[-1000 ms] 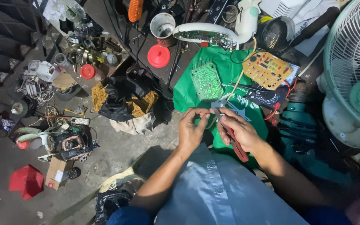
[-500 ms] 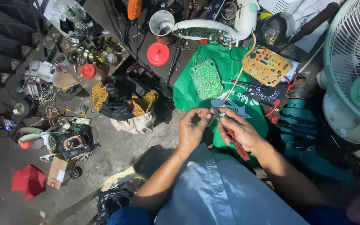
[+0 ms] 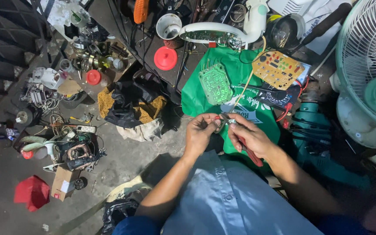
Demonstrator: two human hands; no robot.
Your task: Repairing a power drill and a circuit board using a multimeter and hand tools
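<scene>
My right hand grips red-handled pliers, jaws pointing left toward my left hand. My left hand pinches a small part or wire end right at the plier jaws; what it is I cannot make out. Both hands hover over a green cloth spread on the floor. On the cloth lie a green circuit board and a yellow circuit board, joined by thin wires.
A white fan base shell lies beyond the cloth. A fan with a white grille stands at right. A red lid, a white cup, dark rags and scattered motor parts fill the left.
The hands stay together over the green cloth; the view has shifted slightly. No clear movement of the pliers or boards.
</scene>
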